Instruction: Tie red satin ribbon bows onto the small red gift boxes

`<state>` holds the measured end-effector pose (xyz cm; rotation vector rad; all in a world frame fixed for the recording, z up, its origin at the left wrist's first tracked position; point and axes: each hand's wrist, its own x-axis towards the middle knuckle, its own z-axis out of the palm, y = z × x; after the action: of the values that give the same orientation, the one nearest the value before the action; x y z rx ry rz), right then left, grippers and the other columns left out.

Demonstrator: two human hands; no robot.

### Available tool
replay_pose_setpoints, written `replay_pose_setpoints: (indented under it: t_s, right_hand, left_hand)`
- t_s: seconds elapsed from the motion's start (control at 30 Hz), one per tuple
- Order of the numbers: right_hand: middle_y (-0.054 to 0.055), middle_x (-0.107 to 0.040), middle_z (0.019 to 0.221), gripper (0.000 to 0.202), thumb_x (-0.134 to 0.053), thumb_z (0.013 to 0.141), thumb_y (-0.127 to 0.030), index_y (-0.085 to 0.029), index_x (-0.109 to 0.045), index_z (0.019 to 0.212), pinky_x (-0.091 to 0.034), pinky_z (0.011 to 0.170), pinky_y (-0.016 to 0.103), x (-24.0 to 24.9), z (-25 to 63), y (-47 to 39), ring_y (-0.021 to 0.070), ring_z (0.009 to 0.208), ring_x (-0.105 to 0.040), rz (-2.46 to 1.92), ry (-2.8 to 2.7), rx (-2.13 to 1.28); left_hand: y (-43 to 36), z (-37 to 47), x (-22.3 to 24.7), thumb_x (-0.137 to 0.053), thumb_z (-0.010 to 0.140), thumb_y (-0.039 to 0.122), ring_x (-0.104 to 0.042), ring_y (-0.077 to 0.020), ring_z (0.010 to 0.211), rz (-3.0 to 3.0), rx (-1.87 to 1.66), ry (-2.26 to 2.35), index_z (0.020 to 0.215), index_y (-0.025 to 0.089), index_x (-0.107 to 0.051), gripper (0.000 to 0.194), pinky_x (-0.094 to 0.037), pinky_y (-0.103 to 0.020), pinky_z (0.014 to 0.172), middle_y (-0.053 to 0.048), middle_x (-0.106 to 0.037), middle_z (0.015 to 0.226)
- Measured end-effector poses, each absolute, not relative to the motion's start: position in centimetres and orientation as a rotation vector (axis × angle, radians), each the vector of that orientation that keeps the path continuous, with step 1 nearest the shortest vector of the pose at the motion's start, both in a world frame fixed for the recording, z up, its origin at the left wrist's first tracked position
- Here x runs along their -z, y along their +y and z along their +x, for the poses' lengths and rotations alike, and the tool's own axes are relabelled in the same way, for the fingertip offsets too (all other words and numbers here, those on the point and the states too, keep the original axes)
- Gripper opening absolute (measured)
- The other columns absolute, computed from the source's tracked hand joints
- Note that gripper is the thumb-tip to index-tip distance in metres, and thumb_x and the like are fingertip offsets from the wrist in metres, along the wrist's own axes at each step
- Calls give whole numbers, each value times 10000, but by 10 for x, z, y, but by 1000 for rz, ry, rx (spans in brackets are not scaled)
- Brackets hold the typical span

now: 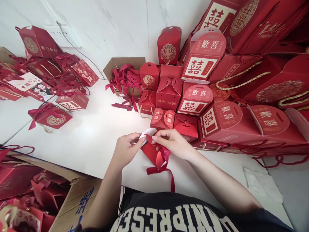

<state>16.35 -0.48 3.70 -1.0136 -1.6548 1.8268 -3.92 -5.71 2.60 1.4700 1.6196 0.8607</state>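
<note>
A small red gift box (150,154) stands on the white table, close in front of me, with a rounded flap (149,132) raised to show its white inside. My left hand (127,149) pinches that flap between thumb and fingers. In my right hand (172,141), thumb and fingertips grip a dark red ribbon (164,168) at the flap. The ribbon's loose tail hangs over the box's near side and down onto the table. Part of the box is hidden behind both hands.
Red gift boxes (198,96) are stacked at the right and centre back. An open cardboard box (109,69) holds cut ribbons. Ribbon-tied boxes (54,116) stand at the left. A large carton (79,196) with red boxes is at lower left. White tissue (262,183) lies at right.
</note>
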Motion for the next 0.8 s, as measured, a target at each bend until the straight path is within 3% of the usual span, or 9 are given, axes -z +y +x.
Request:
replay_pose_setpoints:
  t_s: [0.13,0.3,0.47,0.53,0.63,0.8]
  right_hand:
    - [24,-637,698,345,-604,893,-470,-144,-703,839,-421,565,248,-36,163,-3,133,614,-571,-995,-1682,-1801]
    - [44,-702,844,312,-590,911,-444,-163,-716,859,-492,689,277,-32,160,-1,160,742,-641,-916,-1735,-1738]
    - [30,-712,815,297,-578,929,-428,-175,-718,862,-495,703,277,-33,162,-4,162,749,-652,-917,-1774,-1673]
    - [21,-714,830,277,-554,949,-422,-193,-710,938,-493,707,277,-34,167,-6,158,746,-652,-924,-1793,-1592]
    - [31,-710,1019,236,-546,963,-399,-230,-669,1072,-502,807,294,-35,180,-12,174,891,-665,-946,-1773,-1407]
    - [42,-672,1048,182,-539,977,-375,-234,-646,1022,-466,886,305,-31,205,-27,195,997,-622,-1036,-1793,-1168]
  left_hand:
    - [-57,-39,-26,-630,876,448,-664,-181,809,1444,-863,1595,948,185,-752,299,-510,-235,689,-30,-743,872]
    - [-56,-33,-28,-636,866,472,-673,-190,856,1388,-916,1582,903,177,-760,322,-523,-226,691,-40,-746,887]
    - [-48,-27,-29,-657,854,448,-633,-139,682,1367,-1057,1649,741,161,-732,317,-510,-207,623,-17,-687,688]
    - [-44,-29,-30,-672,840,453,-658,-140,687,1279,-1134,1632,771,164,-722,301,-546,-214,642,-17,-700,713]
    - [-38,-38,-33,-660,840,478,-704,-154,654,1061,-1267,1640,838,175,-650,303,-582,-234,610,-11,-704,715]
    - [-30,-62,-31,-652,836,481,-698,-147,548,934,-1376,1661,842,179,-563,315,-566,-215,519,8,-664,676]
